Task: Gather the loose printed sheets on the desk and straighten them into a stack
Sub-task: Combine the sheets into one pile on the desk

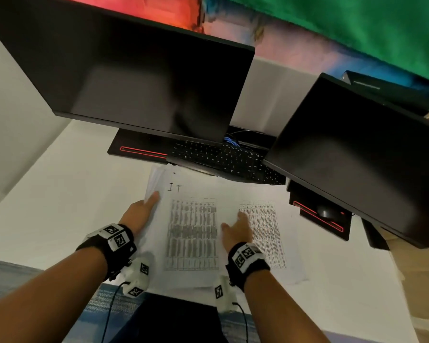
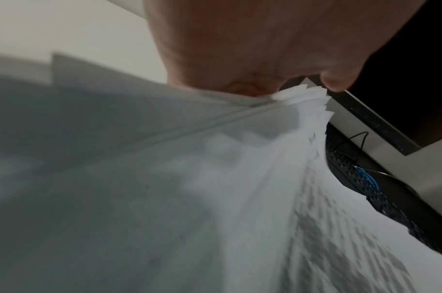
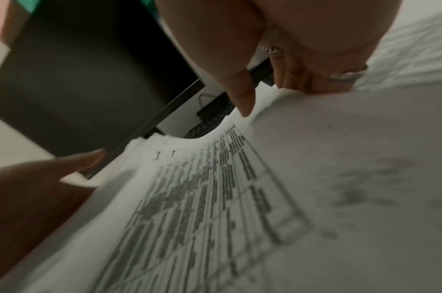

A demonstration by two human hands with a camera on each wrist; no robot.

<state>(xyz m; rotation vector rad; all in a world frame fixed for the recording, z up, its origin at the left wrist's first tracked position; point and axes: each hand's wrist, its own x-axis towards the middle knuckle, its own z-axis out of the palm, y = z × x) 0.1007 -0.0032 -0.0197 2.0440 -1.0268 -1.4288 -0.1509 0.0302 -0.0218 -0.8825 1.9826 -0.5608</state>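
Observation:
A bundle of printed sheets (image 1: 192, 231) with a dark table on top lies on the white desk (image 1: 67, 194) in front of me. My left hand (image 1: 150, 201) grips its left edge, thumb on top and fingers hidden beneath; the left wrist view shows the fanned corner of the sheets (image 2: 310, 101) at that hand (image 2: 239, 39). Another printed sheet (image 1: 263, 233) lies to the right, partly under the bundle. My right hand (image 1: 235, 224) rests flat on the paper between the two prints, fingers straight. In the right wrist view its fingers (image 3: 302, 79) press on the sheets (image 3: 214, 208).
A black keyboard (image 1: 223, 159) sits just beyond the sheets' far edge. Two dark monitors (image 1: 134, 78) (image 1: 362, 154) overhang the desk on stands with red stripes (image 1: 144, 152) (image 1: 317, 216). A black mouse (image 1: 326, 212) lies at right. The desk's front edge runs just under my wrists.

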